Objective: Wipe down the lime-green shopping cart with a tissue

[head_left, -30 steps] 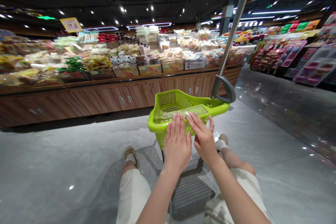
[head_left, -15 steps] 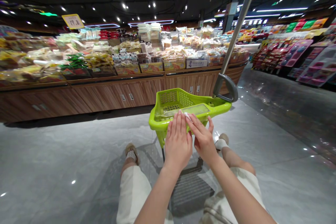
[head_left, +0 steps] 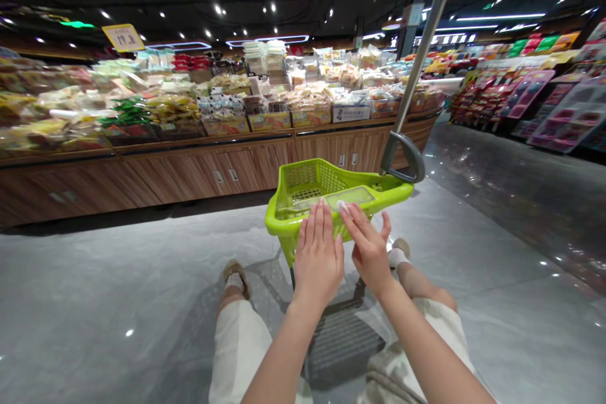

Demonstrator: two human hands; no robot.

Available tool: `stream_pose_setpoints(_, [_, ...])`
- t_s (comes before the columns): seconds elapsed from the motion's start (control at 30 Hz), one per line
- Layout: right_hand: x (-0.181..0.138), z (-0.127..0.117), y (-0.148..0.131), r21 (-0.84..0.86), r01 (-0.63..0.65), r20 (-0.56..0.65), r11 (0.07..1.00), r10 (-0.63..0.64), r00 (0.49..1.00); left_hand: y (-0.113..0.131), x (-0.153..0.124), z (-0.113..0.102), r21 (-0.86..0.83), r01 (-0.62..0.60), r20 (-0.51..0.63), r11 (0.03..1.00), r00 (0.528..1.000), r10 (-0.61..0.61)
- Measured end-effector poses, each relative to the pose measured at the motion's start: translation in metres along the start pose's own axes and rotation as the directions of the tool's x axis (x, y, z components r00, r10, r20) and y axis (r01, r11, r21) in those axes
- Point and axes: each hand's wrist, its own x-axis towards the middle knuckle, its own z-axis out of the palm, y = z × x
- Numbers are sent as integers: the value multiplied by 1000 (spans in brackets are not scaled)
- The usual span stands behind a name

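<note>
A bright green shopping cart (head_left: 303, 226) with a slotted basket stands between my legs. On its near side is a clear panel (head_left: 355, 196) set along the rim. My left hand (head_left: 319, 255) lies flat against the near rim, fingers stretched out together. Beside it, my right hand (head_left: 372, 249) presses a small white tissue-like piece (head_left: 341, 204) against the panel with its fingertips. Its thumb is raised, and the lower fingers are curled and partly hidden. Most of the white piece is covered by the fingers.
A grey loop handle (head_left: 404, 158) and a metal pole (head_left: 428, 38) rise at the cart's right end. Behind stands a wood-fronted counter (head_left: 199, 173) heaped with packaged food. Racks of goods (head_left: 487, 91) line the right side of the shiny floor (head_left: 118, 290).
My right hand has shifted slightly right along the panel with the white piece, widening the gap to my left hand. The view has turned a little, moving the background slightly left.
</note>
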Motion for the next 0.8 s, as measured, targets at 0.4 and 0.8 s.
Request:
stream_pose_setpoints(0.4, [1,3,-9,49,54,13,997,-55,998,4,2,1,17,3,1,1000,1000,-3])
stream_pose_setpoints(0.8, [0,-5,13,11,-107,-29,994,107,994,7,4,-1,-2,25,0,1000,1000,-25])
